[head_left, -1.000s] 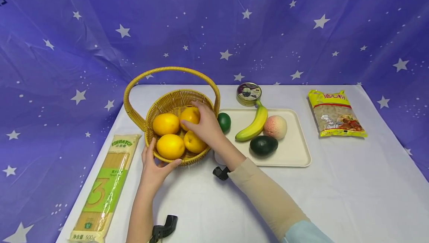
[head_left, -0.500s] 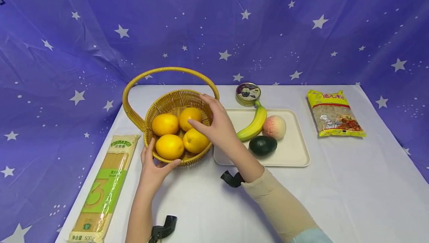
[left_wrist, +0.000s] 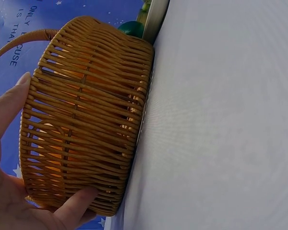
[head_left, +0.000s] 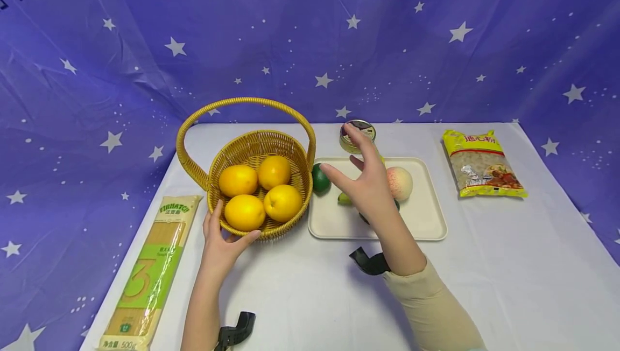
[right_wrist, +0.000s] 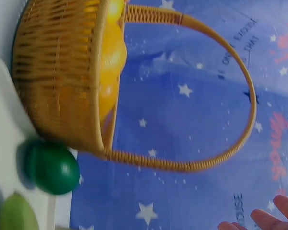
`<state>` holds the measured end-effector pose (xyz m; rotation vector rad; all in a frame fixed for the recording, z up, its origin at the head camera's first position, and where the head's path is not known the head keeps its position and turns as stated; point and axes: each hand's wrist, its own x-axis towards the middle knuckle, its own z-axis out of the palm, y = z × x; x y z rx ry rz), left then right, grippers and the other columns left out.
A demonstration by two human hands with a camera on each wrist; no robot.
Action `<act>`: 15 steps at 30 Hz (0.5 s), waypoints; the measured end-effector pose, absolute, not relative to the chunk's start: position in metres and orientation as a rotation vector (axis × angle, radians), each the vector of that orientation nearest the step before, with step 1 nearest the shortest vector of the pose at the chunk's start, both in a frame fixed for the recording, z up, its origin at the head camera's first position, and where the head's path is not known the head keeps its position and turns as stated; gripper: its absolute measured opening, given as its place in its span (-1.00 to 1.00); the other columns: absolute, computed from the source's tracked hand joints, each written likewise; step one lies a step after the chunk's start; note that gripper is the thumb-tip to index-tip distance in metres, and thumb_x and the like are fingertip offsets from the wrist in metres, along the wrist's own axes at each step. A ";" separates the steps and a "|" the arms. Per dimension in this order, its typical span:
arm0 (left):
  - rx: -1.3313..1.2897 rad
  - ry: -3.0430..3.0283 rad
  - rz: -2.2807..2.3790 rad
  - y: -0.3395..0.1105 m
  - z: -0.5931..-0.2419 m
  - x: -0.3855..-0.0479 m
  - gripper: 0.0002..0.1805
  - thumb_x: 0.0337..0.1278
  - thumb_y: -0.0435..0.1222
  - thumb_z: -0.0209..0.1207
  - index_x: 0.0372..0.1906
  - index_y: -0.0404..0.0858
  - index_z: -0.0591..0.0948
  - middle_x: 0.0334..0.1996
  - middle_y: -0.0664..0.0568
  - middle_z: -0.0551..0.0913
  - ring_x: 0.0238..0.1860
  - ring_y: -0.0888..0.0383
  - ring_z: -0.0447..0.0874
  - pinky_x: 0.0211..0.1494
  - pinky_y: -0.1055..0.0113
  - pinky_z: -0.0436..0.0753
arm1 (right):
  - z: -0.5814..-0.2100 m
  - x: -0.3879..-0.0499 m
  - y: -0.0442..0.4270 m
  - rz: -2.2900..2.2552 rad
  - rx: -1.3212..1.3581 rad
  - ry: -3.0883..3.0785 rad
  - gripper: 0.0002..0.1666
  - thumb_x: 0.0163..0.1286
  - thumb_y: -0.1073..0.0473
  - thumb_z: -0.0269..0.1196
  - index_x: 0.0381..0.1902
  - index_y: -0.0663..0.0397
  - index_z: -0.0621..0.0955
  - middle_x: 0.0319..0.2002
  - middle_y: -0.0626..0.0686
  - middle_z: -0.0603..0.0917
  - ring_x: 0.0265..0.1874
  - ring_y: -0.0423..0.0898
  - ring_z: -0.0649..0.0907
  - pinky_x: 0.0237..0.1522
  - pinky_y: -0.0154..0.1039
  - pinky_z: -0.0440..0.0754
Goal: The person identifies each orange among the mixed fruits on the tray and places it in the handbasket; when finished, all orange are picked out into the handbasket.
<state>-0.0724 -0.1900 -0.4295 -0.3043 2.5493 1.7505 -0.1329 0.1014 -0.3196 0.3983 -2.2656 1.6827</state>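
The round wicker basket stands at the left of the table with several orange-yellow fruits in it. My left hand holds its front left side, thumb at the rim, fingers against the woven wall. Over the cream tray my right hand hovers with spread fingers and nothing in them. That hand partly covers a banana, a dark green avocado-like fruit and a peach. Another green fruit lies at the tray's left edge, beside the basket.
A long pack of spaghetti lies along the left edge. Behind the tray stands a round tin, partly covered by my right hand. A yellow bag of pasta lies at the right. Starry blue cloth hangs at the back.
My right hand has let go of a fruit in the basket, risen out and moved right to above the tray. My left hand has stayed at the basket.
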 end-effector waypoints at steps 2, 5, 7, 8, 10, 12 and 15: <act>-0.313 2.545 1.752 -0.190 -0.430 -0.073 0.25 -0.07 -0.05 0.45 0.55 0.04 -0.22 0.50 0.00 -0.44 0.47 -0.13 -0.16 0.35 -0.04 0.28 | -0.319 -0.131 0.110 1.662 0.365 -2.258 -0.12 0.18 0.13 0.44 0.43 -0.18 0.31 0.38 -0.14 0.30 0.31 -0.17 0.32 0.26 -0.11 0.40; -0.317 2.542 1.759 -0.192 -0.430 -0.073 0.25 -0.07 -0.06 0.45 0.55 0.04 -0.22 0.50 -0.01 -0.45 0.47 -0.15 -0.14 0.34 -0.05 0.29 | -0.319 -0.128 0.123 1.645 0.302 -2.257 -0.12 0.18 0.17 0.43 0.42 -0.14 0.32 0.38 -0.11 0.30 0.32 -0.14 0.31 0.27 -0.10 0.39; -0.319 2.547 1.761 -0.192 -0.430 -0.073 0.25 -0.06 -0.07 0.45 0.56 0.03 -0.22 0.50 -0.02 -0.45 0.47 -0.16 -0.14 0.34 -0.06 0.29 | -0.320 -0.126 0.130 1.639 0.265 -2.254 -0.13 0.18 0.19 0.43 0.42 -0.12 0.33 0.38 -0.10 0.30 0.33 -0.12 0.31 0.28 -0.08 0.38; -0.319 2.550 1.763 -0.193 -0.430 -0.073 0.25 -0.06 -0.07 0.45 0.55 0.03 -0.22 0.50 -0.02 -0.45 0.47 -0.16 -0.14 0.34 -0.06 0.28 | -0.321 -0.126 0.133 1.641 0.252 -2.247 -0.13 0.17 0.21 0.43 0.41 -0.11 0.33 0.37 -0.11 0.31 0.33 -0.12 0.31 0.28 -0.07 0.38; -0.317 2.551 1.767 -0.193 -0.430 -0.073 0.25 -0.05 -0.08 0.45 0.55 0.03 -0.23 0.50 -0.02 -0.44 0.47 -0.16 -0.15 0.34 -0.07 0.27 | -0.323 -0.124 0.140 1.627 0.228 -2.242 -0.13 0.16 0.22 0.43 0.41 -0.09 0.34 0.37 -0.11 0.31 0.32 -0.10 0.31 0.28 -0.03 0.37; -0.316 2.550 1.768 -0.193 -0.430 -0.073 0.25 -0.05 -0.08 0.44 0.55 0.04 -0.24 0.50 -0.02 -0.44 0.47 -0.14 -0.15 0.35 -0.06 0.27 | -0.325 -0.122 0.147 1.598 0.206 -2.252 -0.12 0.15 0.22 0.44 0.41 -0.12 0.34 0.37 -0.14 0.31 0.33 -0.10 0.30 0.28 -0.02 0.36; -0.312 2.553 1.754 -0.193 -0.429 -0.074 0.27 -0.04 -0.08 0.44 0.55 0.04 -0.27 0.50 -0.02 -0.46 0.48 -0.15 -0.19 0.35 -0.07 0.27 | -0.331 -0.119 0.157 1.522 0.183 -2.309 -0.08 0.14 0.18 0.46 0.43 -0.18 0.31 0.39 -0.15 0.27 0.35 -0.11 0.26 0.29 0.02 0.35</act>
